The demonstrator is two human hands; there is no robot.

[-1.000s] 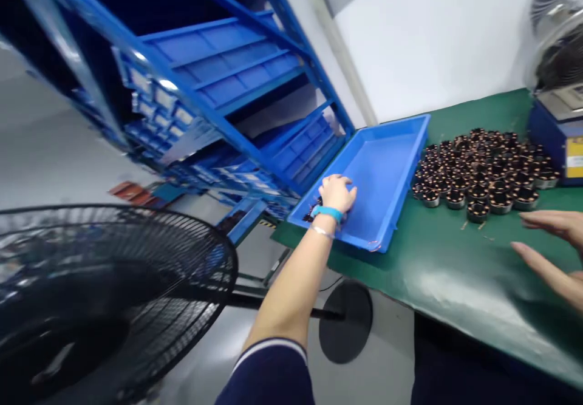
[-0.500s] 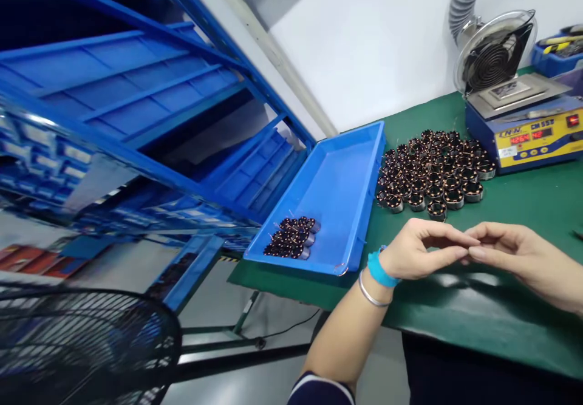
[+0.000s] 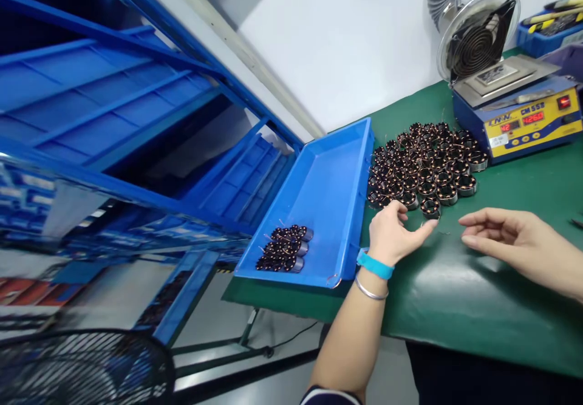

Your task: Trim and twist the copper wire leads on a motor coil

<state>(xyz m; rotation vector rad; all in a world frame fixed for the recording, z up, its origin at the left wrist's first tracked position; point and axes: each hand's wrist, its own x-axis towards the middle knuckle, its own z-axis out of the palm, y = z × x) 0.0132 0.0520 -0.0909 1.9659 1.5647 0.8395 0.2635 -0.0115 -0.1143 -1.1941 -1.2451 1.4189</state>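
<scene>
My left hand [image 3: 395, 235], with a blue band and a silver bangle at the wrist, reaches to the near edge of a pile of copper-wound motor stators [image 3: 423, 156]. Its thumb and fingers are spread around the front of the pile, close to the nearest stator [image 3: 430, 207]; whether they touch it I cannot tell. Off to the right, my right hand [image 3: 510, 238] hovers over the green table, fingers loosely curved and thumb apart, with nothing visible in it. A thin bit of wire [image 3: 444, 232] shows between the two hands.
A blue tray [image 3: 328, 174] at the left holds a small group of stators [image 3: 285, 248]. A yellow-and-blue solder pot [image 3: 523, 119] with a fan and duct stands behind right, near a blue tool bin [image 3: 542, 39]. Blue racks [image 3: 136, 107] and a black fan [image 3: 86, 362] are on the left.
My hands, together at the fingertips before, have parted. The left has moved to the pile's front edge and opened; the right stays at the right with its fingers apart. The view has shifted slightly.
</scene>
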